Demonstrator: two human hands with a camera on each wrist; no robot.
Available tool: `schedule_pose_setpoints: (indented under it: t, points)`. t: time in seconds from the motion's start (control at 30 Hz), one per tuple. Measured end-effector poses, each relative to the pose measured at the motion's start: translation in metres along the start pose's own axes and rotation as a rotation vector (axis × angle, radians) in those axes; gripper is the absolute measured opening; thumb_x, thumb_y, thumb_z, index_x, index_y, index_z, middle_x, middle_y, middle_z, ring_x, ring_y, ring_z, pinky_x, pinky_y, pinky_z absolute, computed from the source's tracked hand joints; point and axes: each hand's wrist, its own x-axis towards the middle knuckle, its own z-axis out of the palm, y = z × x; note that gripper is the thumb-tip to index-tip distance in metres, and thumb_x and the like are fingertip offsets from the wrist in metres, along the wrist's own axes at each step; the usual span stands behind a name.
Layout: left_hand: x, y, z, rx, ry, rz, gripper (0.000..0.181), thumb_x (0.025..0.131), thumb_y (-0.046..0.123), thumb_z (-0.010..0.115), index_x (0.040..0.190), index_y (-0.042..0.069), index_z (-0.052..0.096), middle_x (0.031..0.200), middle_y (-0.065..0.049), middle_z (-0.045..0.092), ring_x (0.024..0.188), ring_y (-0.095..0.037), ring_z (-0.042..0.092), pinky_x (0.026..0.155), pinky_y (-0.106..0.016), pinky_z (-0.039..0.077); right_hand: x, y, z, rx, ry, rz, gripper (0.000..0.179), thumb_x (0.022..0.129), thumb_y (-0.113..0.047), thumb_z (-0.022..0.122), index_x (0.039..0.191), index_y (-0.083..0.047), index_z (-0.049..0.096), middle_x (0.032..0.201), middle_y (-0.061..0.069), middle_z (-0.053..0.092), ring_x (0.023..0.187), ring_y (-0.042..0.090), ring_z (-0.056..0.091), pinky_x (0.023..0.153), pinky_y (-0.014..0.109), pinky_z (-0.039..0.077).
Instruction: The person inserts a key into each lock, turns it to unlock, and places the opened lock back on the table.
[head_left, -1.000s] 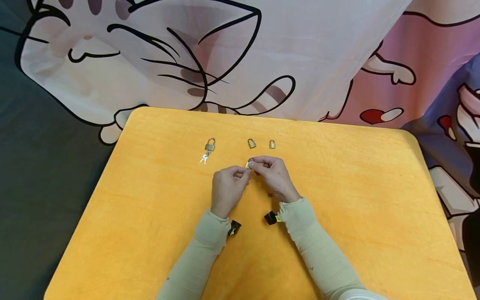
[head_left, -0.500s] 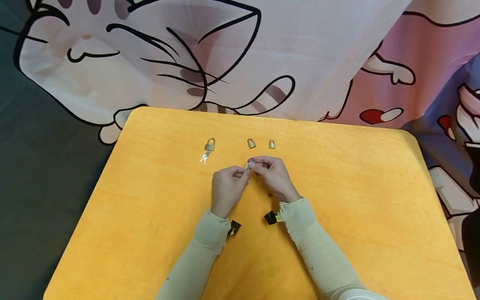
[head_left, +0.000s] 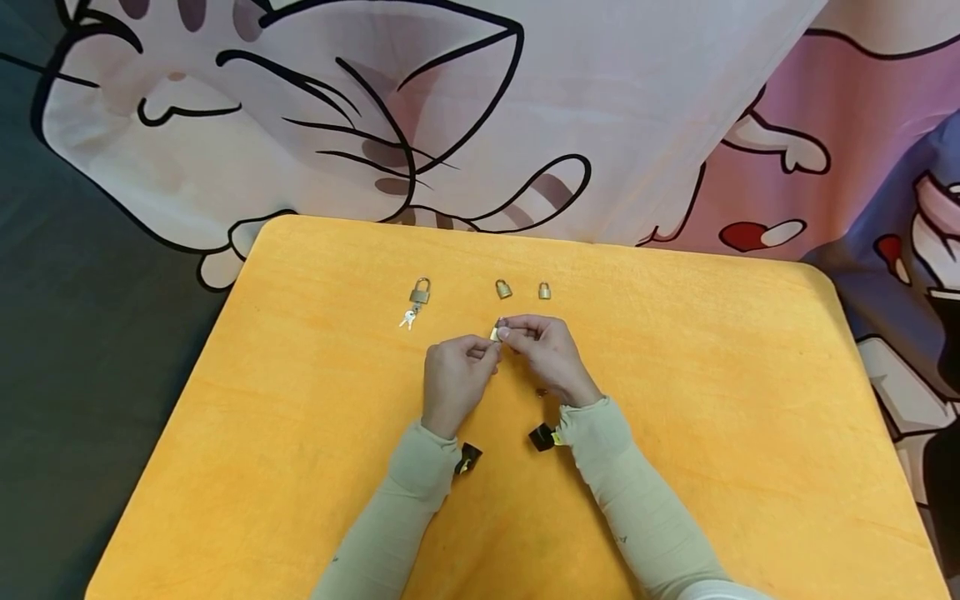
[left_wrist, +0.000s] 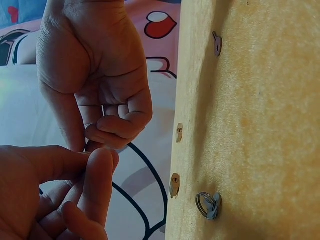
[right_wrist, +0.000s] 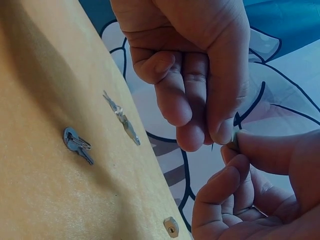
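Observation:
In the head view a small brass padlock (head_left: 494, 333) is up between the two hands, over the table. The right hand (head_left: 551, 354) pinches it between thumb and fingers near its shackle. Left of it, the left hand (head_left: 457, 379) pinches with thumb and forefinger at the padlock's lower end; what lies between those fingertips is mostly hidden. The right wrist view has the left hand (right_wrist: 185, 75) above and the right hand (right_wrist: 270, 185) below, thumbs nearly meeting. On the table under the right wrist lies a small key (right_wrist: 75, 142) with a ring.
A larger padlock (head_left: 419, 296) with keys (head_left: 408, 318) lies left of the hands on the yellow table (head_left: 300, 400). Two small brass padlocks (head_left: 503, 288) (head_left: 544, 291) lie beyond the hands. A printed curtain (head_left: 637, 108) hangs behind the table's far edge.

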Motion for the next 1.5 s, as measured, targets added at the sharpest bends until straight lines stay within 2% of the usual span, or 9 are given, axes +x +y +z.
schedule_pose_setpoints:
  t: [0.13,0.27,0.57,1.07,1.5]
  points:
    - [-0.0010,0.0006,-0.0003,0.006,-0.001,0.005,0.012,0.090,0.015,0.076,0.082,0.006,0.079,0.065,0.003,0.071,0.052,0.001,0.063,0.048,-0.024,0.050,0.0001,0.0011,0.0002,0.003,0.000,0.005,0.023,0.096,-0.011,0.070,0.112,0.004,0.073,0.105,0.012,0.074,0.099,0.041,0.063,0.080,0.035,0.055]
    - [-0.0019,0.0014,-0.0004,0.008,-0.001,0.002,0.011,0.089,0.014,0.076,0.082,0.006,0.079,0.065,0.003,0.071,0.052,0.000,0.063,0.048,-0.023,0.050,-0.0002,0.0020,-0.0002,-0.008,-0.004,0.005,0.022,0.096,-0.012,0.070,0.112,0.003,0.074,0.103,0.011,0.074,0.097,0.043,0.063,0.079,0.038,0.054]
    - [-0.0024,0.0011,-0.0012,0.020,0.000,0.010,0.012,0.090,0.014,0.076,0.082,0.006,0.079,0.064,0.004,0.071,0.052,0.000,0.063,0.048,-0.023,0.049,0.0008,0.0046,0.0000,-0.016,-0.015,0.007,0.026,0.097,-0.014,0.070,0.115,0.004,0.073,0.104,0.010,0.074,0.097,0.041,0.063,0.080,0.038,0.054]
    - [-0.0017,-0.0001,-0.0010,0.016,-0.003,0.003,0.012,0.090,0.016,0.076,0.082,0.007,0.080,0.063,0.005,0.070,0.052,0.001,0.062,0.048,-0.024,0.049,0.0002,0.0037,0.0006,0.007,-0.007,0.021,0.023,0.096,-0.011,0.069,0.114,0.003,0.073,0.103,0.010,0.074,0.097,0.044,0.062,0.080,0.041,0.054]
    - [-0.0001,-0.0031,0.0009,-0.066,-0.032,-0.006,0.019,0.093,0.021,0.074,0.088,0.005,0.080,0.069,0.002,0.073,0.056,-0.005,0.067,0.051,-0.025,0.052,0.0014,0.0012,-0.0017,0.013,-0.007,0.021,0.024,0.096,-0.012,0.070,0.115,0.002,0.072,0.099,0.008,0.072,0.099,0.044,0.061,0.083,0.041,0.054]
